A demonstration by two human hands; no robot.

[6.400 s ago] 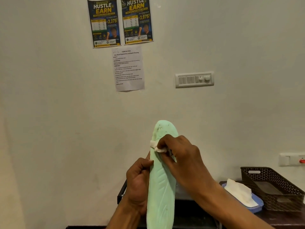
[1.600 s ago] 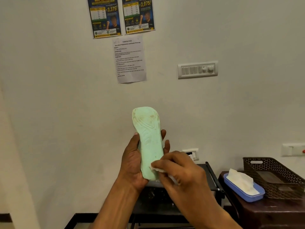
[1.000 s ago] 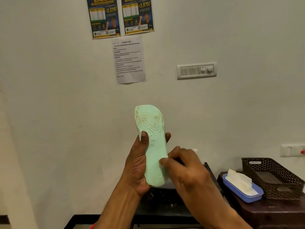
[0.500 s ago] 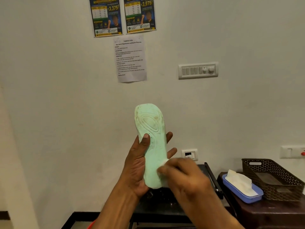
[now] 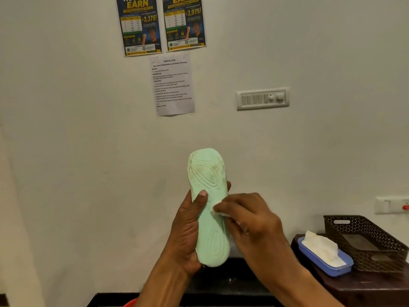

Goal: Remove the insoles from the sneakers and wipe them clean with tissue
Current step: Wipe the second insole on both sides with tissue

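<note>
Where the insole is: I see a pale green insole [image 5: 210, 231] held upright in mid-air before a white wall, with the ridged side facing the camera, the broad end up and brownish marks near the top.
Left hand: the person's left hand [image 5: 184, 235] grips the insole's lower half from the left. The thumb lies across the front, and fingertips show past the right edge.
Right hand: the right hand [image 5: 252, 220] pinches a small wad of white tissue [image 5: 222, 214] in curled fingers and presses it to the insole's right edge, about halfway up.
Worktop: a dark brown worktop [image 5: 376, 286] sits at lower right, apart from both hands.
Tissue box: a blue box [image 5: 327, 265] rests on the worktop, with white sheets [image 5: 321, 247] standing out of its top.
Basket: a dark perforated basket [image 5: 363, 240] stands just beside the blue box, on its right, near the wall.
Wall: a blue-and-yellow poster [image 5: 139, 25] hangs at the top with a second poster [image 5: 184, 23] just beside it. A printed sheet [image 5: 172, 85] hangs below them, and a switch panel [image 5: 263, 99] is to its right.
Below the hands: a black frame [image 5: 221, 282] is mostly hidden, and I cannot tell what it is.
</note>
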